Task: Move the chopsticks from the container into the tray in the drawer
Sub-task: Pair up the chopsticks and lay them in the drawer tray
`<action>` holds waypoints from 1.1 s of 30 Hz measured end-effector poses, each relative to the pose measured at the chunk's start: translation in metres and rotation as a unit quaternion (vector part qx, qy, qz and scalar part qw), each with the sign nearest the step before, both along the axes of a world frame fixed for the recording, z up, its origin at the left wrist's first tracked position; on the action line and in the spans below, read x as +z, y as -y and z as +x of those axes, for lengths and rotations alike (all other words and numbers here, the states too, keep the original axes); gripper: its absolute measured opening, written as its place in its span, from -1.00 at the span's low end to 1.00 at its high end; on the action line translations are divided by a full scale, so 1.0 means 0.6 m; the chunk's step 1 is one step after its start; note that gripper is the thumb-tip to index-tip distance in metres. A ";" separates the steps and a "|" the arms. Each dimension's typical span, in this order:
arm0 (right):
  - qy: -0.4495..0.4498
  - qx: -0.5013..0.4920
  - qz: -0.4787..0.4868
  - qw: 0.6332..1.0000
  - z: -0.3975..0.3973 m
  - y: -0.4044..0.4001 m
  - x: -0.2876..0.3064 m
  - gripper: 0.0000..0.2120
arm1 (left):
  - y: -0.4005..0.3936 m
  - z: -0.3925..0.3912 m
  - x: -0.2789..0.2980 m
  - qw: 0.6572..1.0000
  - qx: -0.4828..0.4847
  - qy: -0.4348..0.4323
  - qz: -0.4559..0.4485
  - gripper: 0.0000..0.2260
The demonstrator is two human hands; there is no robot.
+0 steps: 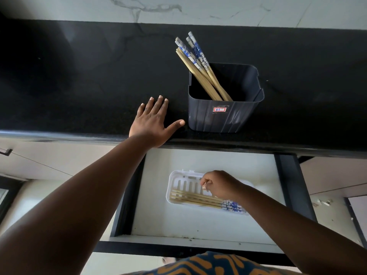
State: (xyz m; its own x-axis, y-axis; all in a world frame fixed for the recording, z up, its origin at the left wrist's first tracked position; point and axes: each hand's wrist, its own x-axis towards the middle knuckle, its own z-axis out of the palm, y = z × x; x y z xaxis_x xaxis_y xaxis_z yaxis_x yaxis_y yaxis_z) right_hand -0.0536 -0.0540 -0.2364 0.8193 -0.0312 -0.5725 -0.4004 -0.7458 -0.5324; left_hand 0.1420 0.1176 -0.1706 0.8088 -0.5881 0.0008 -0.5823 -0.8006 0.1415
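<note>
A person's right hand (217, 185) reaches down into an open drawer (208, 227) below a black counter (79, 86), its fingers curled over the white slotted tray (178, 182); the fingertips are turned away and partly hidden, so whether they pinch anything cannot be told. The wrist and forearm cover the tray's right end and part of the patterned tops of the chopsticks lying in the tray (198, 199), which rest side by side along its near edge, plain tips to the left, blue-and-white ends to the right, just below the curled knuckles. The left hand (153, 122) lies flat on the counter, fingers spread and holding nothing, thumb stretched toward the dark ribbed container (224, 114) but short of touching it. The remaining chopsticks (196, 62) stand leaning in that container, patterned ends up and tilted toward the upper left, their lower tips lost behind the near wall. A small red-bordered sticker (219, 109) on the container's front carries a handwritten mark too small to read with certainty. A marble-veined wall (218, 8) runs behind the counter, and an orange-and-blue patterned garment (208, 264) is cut off at the bottom edge.
</note>
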 end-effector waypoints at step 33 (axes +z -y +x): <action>0.338 -0.180 -0.100 0.918 0.243 0.067 0.317 -0.71 | 0.003 0.001 0.002 1.000 0.002 -0.005 0.002 -0.07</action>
